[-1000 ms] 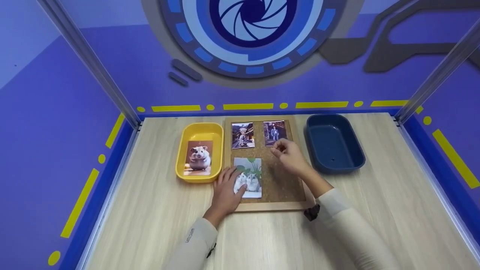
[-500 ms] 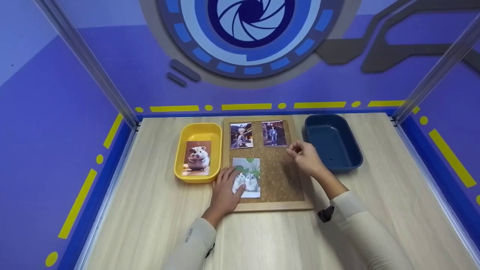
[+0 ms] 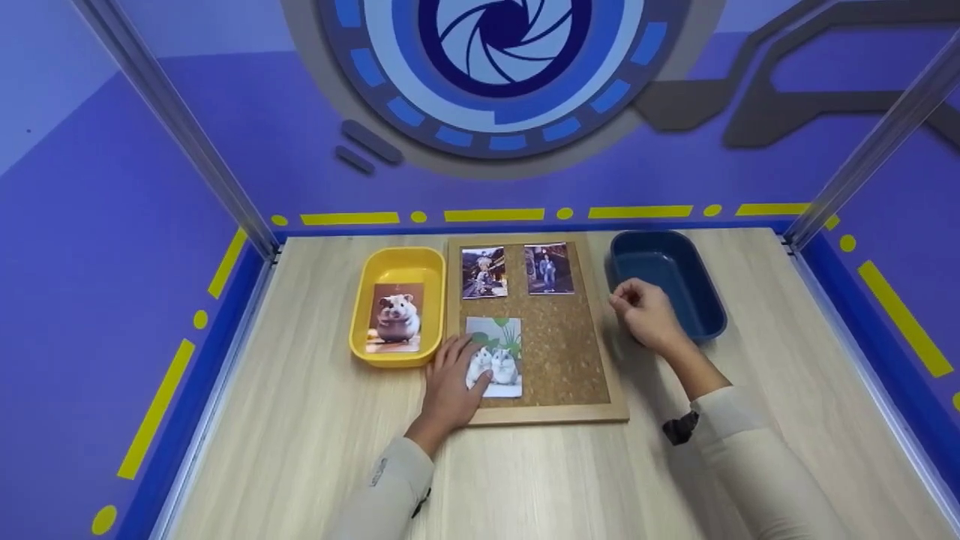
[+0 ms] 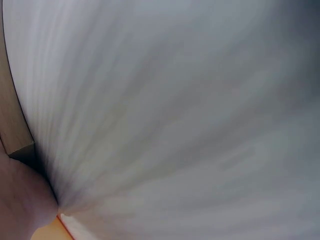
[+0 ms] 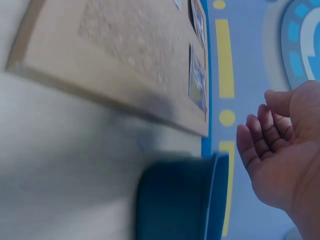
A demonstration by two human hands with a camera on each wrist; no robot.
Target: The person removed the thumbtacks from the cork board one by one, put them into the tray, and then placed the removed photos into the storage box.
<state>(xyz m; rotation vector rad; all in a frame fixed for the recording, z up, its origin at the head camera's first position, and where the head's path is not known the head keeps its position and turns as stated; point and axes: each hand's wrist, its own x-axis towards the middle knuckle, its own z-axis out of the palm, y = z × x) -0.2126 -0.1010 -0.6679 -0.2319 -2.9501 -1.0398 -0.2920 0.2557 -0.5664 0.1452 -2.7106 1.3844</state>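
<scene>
Currently, a corkboard is laid near the far edge of the bench. Its left edge is touched by the left hand; the fingers are laid nearly straight, nothing is gripped, and the thumb is rested on a two-hamster photo toward the board's near left corner. A smaller photo is placed at each far corner, left photo and right photo. The right hand is held beside the board's right edge, partly overlapping a blue tray in the head view. Its fingers are curled, thumb close to index; whether anything small is pinched cannot be told. Beside the board's left edge, a single-hamster photo is contained in a yellow tray.
</scene>
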